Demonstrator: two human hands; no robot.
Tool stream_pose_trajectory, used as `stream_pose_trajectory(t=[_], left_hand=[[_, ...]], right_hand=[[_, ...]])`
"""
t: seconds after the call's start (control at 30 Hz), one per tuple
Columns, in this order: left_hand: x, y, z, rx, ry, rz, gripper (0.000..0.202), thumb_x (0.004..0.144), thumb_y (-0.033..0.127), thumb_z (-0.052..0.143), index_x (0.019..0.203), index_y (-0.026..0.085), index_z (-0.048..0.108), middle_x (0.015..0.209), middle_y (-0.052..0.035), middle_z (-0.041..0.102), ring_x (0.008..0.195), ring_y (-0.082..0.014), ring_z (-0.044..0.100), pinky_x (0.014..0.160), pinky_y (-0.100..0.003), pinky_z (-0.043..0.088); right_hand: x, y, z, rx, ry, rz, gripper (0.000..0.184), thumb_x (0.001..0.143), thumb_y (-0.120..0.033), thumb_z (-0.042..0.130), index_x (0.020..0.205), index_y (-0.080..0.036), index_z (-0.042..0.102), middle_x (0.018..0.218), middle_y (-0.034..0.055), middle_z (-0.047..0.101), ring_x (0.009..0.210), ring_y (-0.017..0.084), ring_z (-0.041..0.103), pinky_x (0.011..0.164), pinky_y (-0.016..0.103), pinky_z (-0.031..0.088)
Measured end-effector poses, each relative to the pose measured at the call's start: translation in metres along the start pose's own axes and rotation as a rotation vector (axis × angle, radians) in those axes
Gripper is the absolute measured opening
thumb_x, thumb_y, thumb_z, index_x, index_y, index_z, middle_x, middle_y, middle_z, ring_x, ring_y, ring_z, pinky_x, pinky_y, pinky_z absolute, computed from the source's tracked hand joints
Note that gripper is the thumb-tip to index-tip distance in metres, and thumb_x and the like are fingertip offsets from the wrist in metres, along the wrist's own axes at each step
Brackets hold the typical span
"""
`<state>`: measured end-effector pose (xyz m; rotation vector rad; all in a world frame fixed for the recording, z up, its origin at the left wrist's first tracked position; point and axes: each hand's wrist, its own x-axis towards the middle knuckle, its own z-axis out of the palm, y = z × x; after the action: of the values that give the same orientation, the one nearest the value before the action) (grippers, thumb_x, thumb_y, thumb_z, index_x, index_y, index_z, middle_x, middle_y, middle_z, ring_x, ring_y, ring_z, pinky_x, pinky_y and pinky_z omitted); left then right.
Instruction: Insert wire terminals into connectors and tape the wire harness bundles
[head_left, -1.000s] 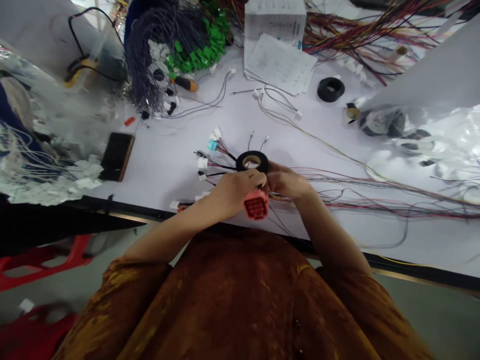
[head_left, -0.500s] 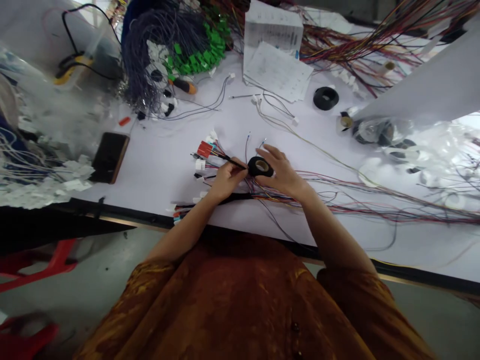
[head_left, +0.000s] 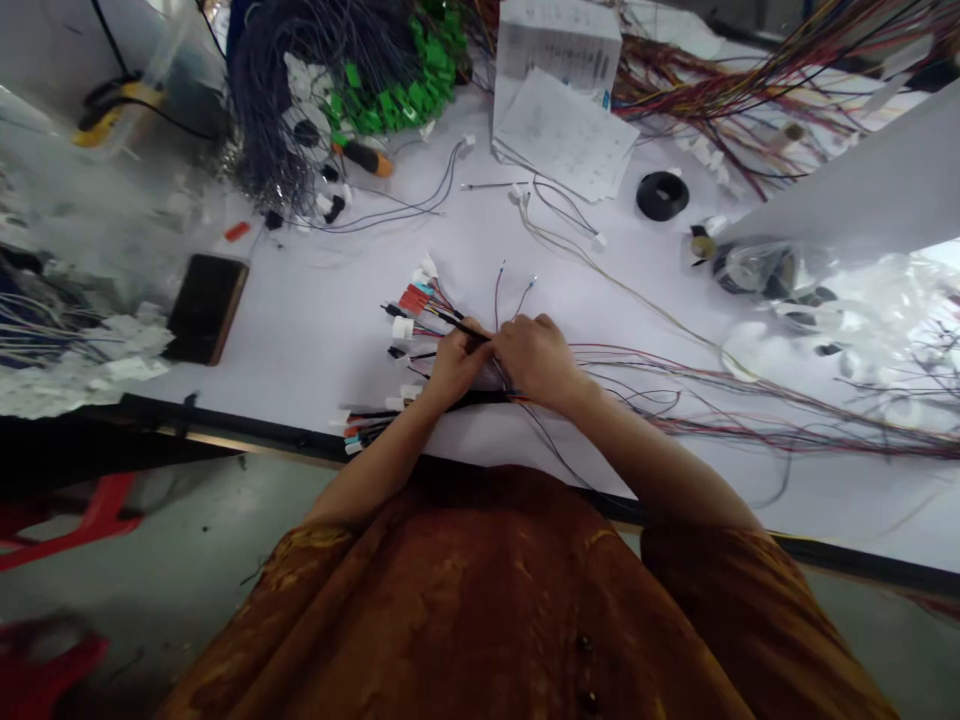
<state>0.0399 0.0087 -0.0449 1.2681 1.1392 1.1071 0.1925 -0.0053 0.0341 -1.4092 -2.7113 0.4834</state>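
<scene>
My left hand grips a wire harness near its black-wrapped stretch, and my right hand lies closed over the same bundle beside it. Coloured wires run from the hands to the right across the table. To the left, the harness ends in a red connector and a white connector, with others around them. The black tape roll does not show; my right hand may cover it, but I cannot tell.
Behind the hands lie paper sheets, a black tape roll and a dark phone. A bunch of wires with green connectors sits at the back left. A plastic bag lies at the right, and the table's front edge runs below.
The tape roll in my right hand has gone from sight as my hands closed together over the harness. The red connector has swung from under my left hand to the left side of the bundle.
</scene>
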Motion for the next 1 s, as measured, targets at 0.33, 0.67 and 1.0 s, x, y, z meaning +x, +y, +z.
stream_pose_trajectory(t=[0.33,0.67,1.0], left_hand=[[0.004,0.008,-0.014,-0.221,-0.043,-0.187,0.028,0.07,0.035,0.078,0.087,0.017,0.065,0.084,-0.0042,0.075,0.075,-0.0163,0.07,0.071,-0.029,0.056],[-0.011,0.012,-0.012,-0.107,0.207,-0.229,0.033,0.067,0.04,0.08,0.064,0.017,0.057,0.056,0.0012,0.066,0.048,-0.0103,0.059,0.045,-0.02,0.046],[-0.029,0.05,-0.061,0.738,0.133,-0.006,0.038,0.094,0.042,0.052,0.067,0.018,0.063,0.055,-0.0035,0.065,0.056,-0.0174,0.064,0.066,-0.031,0.053]], right_hand=[[0.007,0.073,-0.002,0.143,0.347,0.406,0.027,0.097,-0.026,0.037,0.091,-0.017,0.061,0.084,0.0082,0.063,0.077,0.02,0.055,0.072,0.033,0.041],[0.005,0.045,0.027,0.272,0.378,0.196,0.025,0.093,-0.04,0.059,0.104,-0.019,0.064,0.104,0.0116,0.063,0.102,0.026,0.055,0.091,0.041,0.044],[-0.012,-0.015,0.068,0.371,0.274,0.319,0.02,0.097,-0.027,0.054,0.085,-0.019,0.068,0.088,0.0053,0.06,0.079,0.018,0.059,0.068,0.029,0.041]])
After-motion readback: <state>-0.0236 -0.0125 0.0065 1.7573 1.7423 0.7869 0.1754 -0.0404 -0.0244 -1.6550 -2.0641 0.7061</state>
